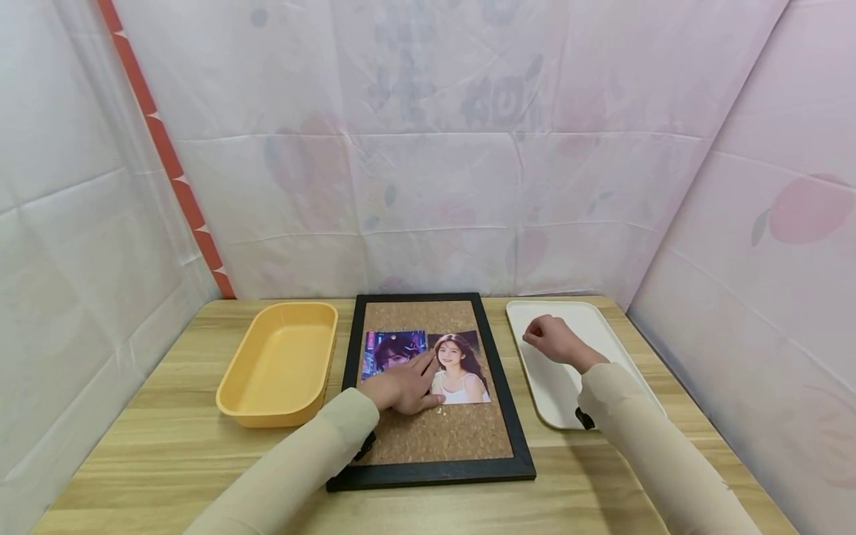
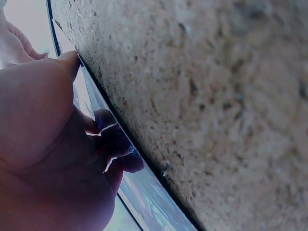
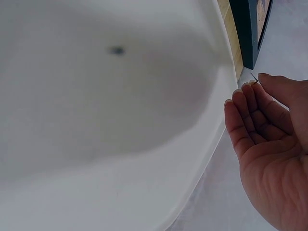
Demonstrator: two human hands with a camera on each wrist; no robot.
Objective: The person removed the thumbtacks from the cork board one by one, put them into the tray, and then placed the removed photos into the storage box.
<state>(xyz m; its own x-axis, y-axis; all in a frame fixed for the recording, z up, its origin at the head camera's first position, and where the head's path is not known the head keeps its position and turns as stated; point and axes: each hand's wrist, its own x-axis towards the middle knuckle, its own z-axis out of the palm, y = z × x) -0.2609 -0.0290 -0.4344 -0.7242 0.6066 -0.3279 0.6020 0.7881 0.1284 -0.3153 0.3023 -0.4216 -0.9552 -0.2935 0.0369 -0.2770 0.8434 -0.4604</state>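
My left hand (image 1: 406,383) lies flat with fingers spread over the inner edges of two photos on the corkboard (image 1: 441,438). The left one is a purple-blue picture of a face (image 1: 391,349), with a small light dot near its top edge. To its right lies a portrait with long dark hair (image 1: 461,368). In the left wrist view, the thumb (image 2: 67,62) meets the photo's edge. My right hand (image 1: 558,342) is over the white tray (image 1: 545,390). Its thumb and index finger pinch a thumbtack, whose thin metal point (image 3: 253,76) sticks out; its head is hidden by the fingertips.
A yellow plastic bin (image 1: 274,371) stands left of the corkboard's black frame (image 1: 435,473). A small dark blurred speck (image 3: 116,50) shows on the tray. Light fabric walls (image 1: 435,186) surround the wooden table (image 1: 154,431) at the back and sides.
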